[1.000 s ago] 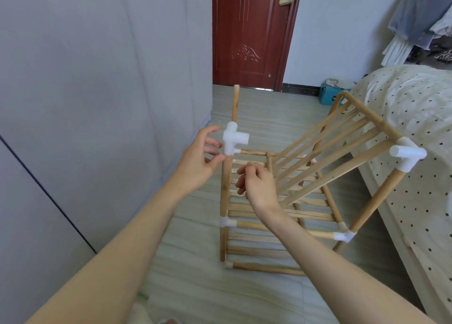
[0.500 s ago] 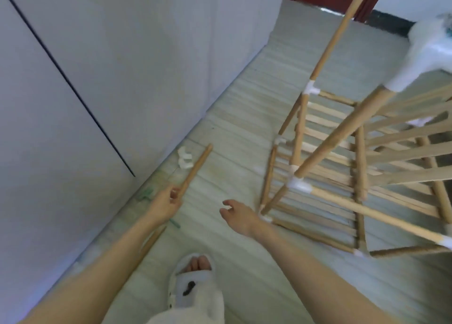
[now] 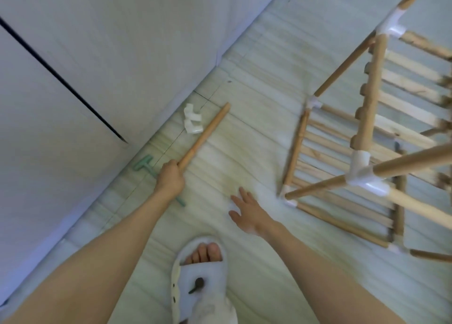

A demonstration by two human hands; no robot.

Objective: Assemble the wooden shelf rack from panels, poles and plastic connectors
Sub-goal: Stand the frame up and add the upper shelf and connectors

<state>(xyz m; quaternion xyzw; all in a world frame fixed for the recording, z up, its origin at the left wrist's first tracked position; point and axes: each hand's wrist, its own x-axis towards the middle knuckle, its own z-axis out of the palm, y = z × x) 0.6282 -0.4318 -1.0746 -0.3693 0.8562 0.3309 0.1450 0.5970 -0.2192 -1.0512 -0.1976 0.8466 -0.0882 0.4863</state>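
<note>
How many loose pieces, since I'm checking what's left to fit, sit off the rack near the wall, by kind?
Round wooden pole, held in left hand: 1
White plastic connectors, piled by the wall: 2, as far as the blur allows
Green T-shaped plastic tool on the floor: 1
Total: 4

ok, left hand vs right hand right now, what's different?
The left hand is closed in a fist around the lower end of a loose pole; the right hand is open, fingers spread, holding nothing. The left hand is nearer the wall, over a green tool; the right hand is nearer the rack but not touching it. Both reach down toward the floor.
</note>
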